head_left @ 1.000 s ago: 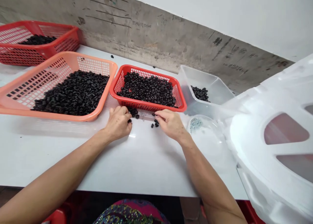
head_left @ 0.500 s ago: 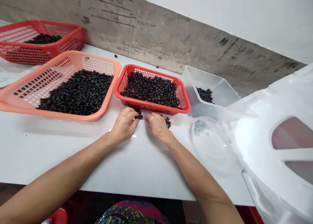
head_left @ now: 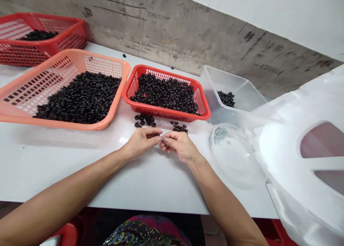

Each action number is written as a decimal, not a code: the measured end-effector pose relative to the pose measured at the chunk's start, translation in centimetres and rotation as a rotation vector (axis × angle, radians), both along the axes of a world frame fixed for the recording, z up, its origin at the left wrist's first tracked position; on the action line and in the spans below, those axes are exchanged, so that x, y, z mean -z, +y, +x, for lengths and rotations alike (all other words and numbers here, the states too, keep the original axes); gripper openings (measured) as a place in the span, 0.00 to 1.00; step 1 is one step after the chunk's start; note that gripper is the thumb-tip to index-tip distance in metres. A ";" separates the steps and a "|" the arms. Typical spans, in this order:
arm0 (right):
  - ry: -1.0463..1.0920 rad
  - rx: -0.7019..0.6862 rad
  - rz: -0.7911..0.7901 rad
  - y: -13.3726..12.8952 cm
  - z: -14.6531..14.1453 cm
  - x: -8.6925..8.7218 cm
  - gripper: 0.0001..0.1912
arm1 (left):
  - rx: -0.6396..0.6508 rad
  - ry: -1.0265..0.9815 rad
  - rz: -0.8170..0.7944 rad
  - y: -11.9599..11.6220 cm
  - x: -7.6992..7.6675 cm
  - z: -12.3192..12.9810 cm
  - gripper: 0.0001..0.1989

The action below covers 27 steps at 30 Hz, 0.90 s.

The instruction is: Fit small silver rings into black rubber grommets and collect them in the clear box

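My left hand (head_left: 143,142) and my right hand (head_left: 182,145) meet fingertip to fingertip just above the table. The left thumb and fingers pinch a small black part, mostly covered by them. The right thumb and forefinger are pressed together against it; whatever they hold is too small and hidden to name. Behind the left fingers lies a loose group of black rings (head_left: 145,119). Beyond the right hand is a second little pile of small dark parts (head_left: 179,127). A red basket (head_left: 166,111) full of black rings stands behind both piles.
An orange basket (head_left: 80,126) of black parts stands left, another red basket (head_left: 51,43) behind it. On the right are a clear bin (head_left: 242,86) with black parts, a clear dish (head_left: 232,163) holding tiny silvery bits, and a large white plastic piece (head_left: 279,142).
Both hands have pulled back from the two small piles toward me and come together at the fingertips. The piles show more fully now. The view has shifted slightly.
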State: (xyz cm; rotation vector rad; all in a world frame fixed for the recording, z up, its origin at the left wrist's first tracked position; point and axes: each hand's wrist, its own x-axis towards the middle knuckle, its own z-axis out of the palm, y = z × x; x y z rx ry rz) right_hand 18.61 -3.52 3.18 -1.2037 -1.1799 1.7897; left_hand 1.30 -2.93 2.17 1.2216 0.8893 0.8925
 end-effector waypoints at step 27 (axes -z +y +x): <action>-0.078 0.330 0.128 -0.1 -1.1 1.8 0.08 | -0.161 0.257 0.240 0.6 1.9 0.3 0.08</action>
